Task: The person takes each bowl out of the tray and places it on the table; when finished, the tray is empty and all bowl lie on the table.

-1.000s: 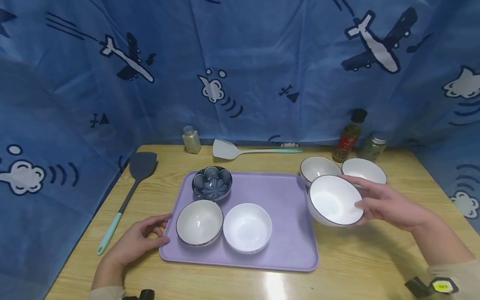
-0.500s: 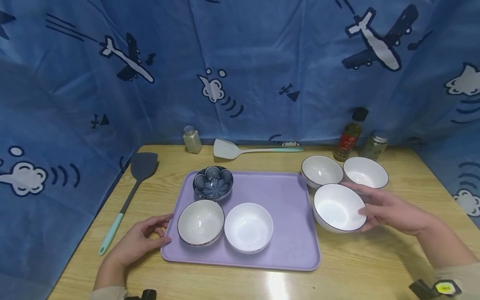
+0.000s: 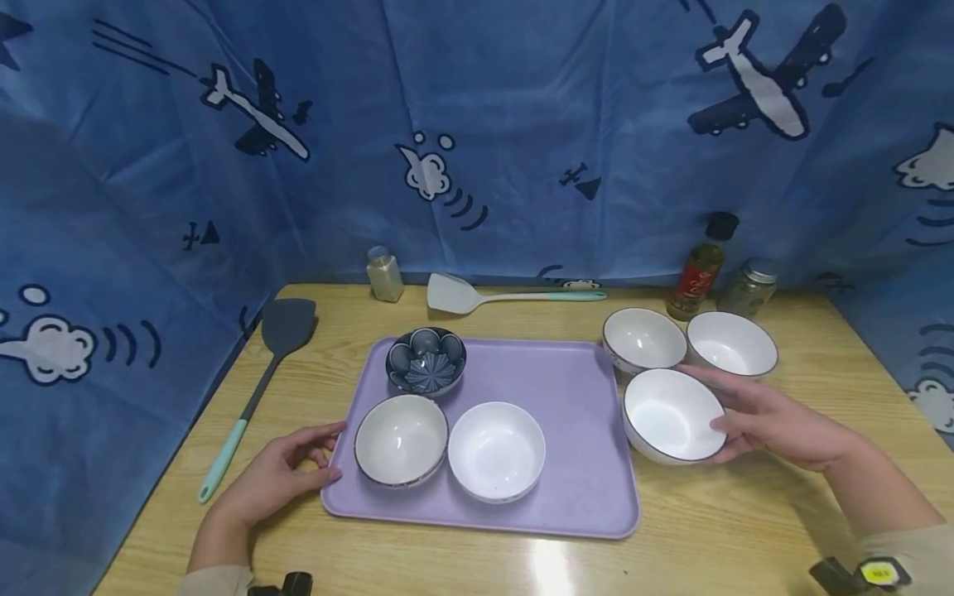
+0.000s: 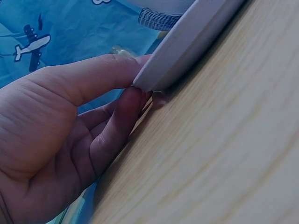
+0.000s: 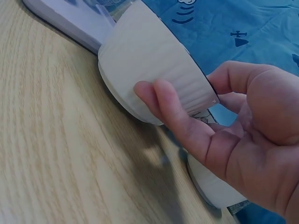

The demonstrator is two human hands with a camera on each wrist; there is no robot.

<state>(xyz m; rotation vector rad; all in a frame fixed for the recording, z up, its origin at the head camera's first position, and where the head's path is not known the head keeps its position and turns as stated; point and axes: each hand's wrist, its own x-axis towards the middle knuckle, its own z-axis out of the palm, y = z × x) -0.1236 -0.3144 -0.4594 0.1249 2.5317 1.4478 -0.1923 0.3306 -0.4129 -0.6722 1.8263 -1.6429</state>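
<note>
Currently, the right hand (image 3: 778,424) grips a round, white, dark-rimmed, ceramic-looking bowl (image 3: 673,416), thumb over the edge and fingers against the outside, just beyond the three-o'clock edge of a lilac rectangular tray (image 3: 577,430). At nine o'clock, the left hand (image 3: 270,476) pinches the tray's edge. A dark-blue, petal-patterned bowl (image 3: 426,364) sits on it toward eleven o'clock.
</note>
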